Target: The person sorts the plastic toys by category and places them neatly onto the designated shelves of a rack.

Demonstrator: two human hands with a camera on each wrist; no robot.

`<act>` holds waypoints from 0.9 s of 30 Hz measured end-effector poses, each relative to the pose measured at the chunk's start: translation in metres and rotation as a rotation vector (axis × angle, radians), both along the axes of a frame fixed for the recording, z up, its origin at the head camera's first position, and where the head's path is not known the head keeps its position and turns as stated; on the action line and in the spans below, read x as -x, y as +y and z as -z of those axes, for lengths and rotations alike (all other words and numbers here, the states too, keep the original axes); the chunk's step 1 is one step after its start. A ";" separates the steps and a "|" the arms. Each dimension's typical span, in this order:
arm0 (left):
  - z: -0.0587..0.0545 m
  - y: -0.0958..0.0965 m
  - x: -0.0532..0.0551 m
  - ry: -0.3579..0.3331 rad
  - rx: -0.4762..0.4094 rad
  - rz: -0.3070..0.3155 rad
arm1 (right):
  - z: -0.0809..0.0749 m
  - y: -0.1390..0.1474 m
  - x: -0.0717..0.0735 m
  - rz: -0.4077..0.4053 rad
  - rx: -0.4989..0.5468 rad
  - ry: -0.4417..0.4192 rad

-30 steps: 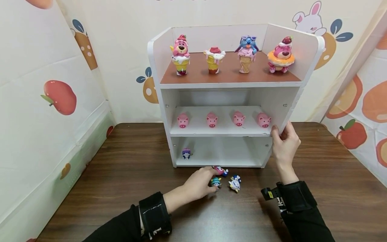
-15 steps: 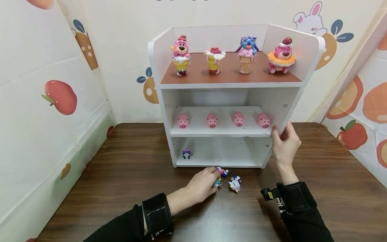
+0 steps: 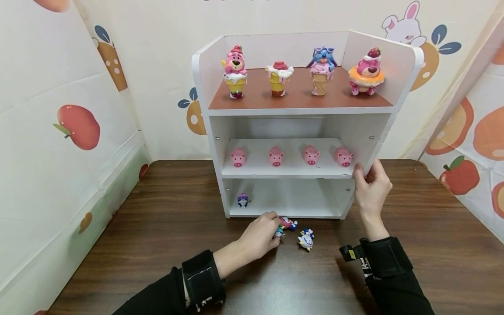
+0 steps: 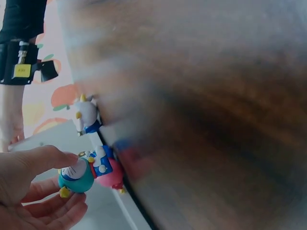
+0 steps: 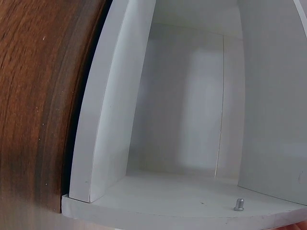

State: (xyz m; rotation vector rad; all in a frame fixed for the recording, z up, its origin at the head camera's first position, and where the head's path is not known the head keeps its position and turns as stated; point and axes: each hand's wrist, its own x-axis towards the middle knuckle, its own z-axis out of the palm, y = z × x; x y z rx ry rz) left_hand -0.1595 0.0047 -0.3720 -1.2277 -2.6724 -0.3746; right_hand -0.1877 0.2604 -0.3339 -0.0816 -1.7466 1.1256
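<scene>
Between the thumb and fingers of my left hand (image 3: 257, 236) is a small figurine with a teal head (image 4: 79, 179), held just off the table in front of the shelf unit. Close by lie a pink-headed figurine (image 3: 290, 224) and a white figurine with blue parts (image 3: 306, 240). My right hand (image 3: 372, 186) grips the right side panel of the white shelf unit (image 3: 299, 111), thumb at the front edge; in the right wrist view only a bit of it shows in the lower corner. A purple-haired figurine (image 3: 243, 201) stands at the left of the bottom shelf.
Several pink pig figures (image 3: 276, 156) line the middle shelf (image 3: 293, 176). Ice-cream and bear figures, such as the blue-headed cone (image 3: 320, 72), stand on the brown top. A metal shelf pin (image 5: 239, 205) juts from the side panel. The wooden table (image 3: 165, 210) meets fruit-printed walls.
My left hand has closed on the teal-headed figurine and drawn it slightly up and left, away from the other two. The right hand has stayed on the shelf unit.
</scene>
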 end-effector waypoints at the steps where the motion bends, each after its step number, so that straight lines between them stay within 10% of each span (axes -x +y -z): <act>1: -0.001 0.000 0.001 0.003 -0.005 -0.004 | 0.000 0.000 0.000 0.001 0.000 0.001; 27: -0.001 0.010 0.054 -0.064 -0.189 -0.156 | 0.002 0.002 0.002 0.004 -0.015 -0.004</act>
